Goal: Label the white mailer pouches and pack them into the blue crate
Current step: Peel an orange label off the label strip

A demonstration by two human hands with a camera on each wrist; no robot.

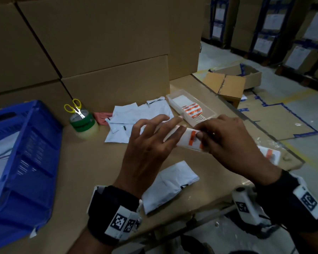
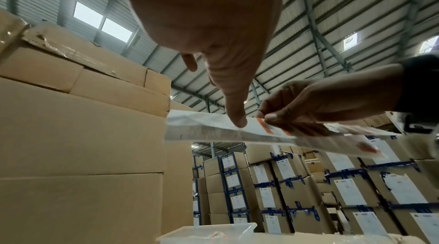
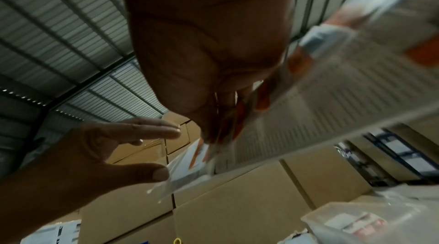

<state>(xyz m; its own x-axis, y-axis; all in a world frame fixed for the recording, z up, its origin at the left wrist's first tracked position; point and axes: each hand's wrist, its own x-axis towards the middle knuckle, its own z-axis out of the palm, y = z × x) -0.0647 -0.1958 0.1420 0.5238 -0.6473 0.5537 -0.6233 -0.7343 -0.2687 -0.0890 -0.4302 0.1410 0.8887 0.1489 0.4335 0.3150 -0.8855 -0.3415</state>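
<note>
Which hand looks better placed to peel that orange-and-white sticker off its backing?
Probably the right hand: its fingertips already pinch the orange-and-white label on the white backing strip. The left hand is spread open, only steadying the strip.

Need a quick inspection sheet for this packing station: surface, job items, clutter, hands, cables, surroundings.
Surface: cardboard-covered table, dimly lit.
Job's things: label sheet held in the air between both hands; one white pouch lying near the front edge; pile of pouches behind; blue crate at left with pouches inside; clear tray holding orange labels.
Clutter: yellow scissors standing in stacked tape rolls; a pink item beside them.
Hands: left hand with fingers spread, a fingertip on the sheet; right hand pinches a label on it.
Cables: nothing seen.
Surroundings: stacked cartons behind; open box on floor; racked boxes.
</note>
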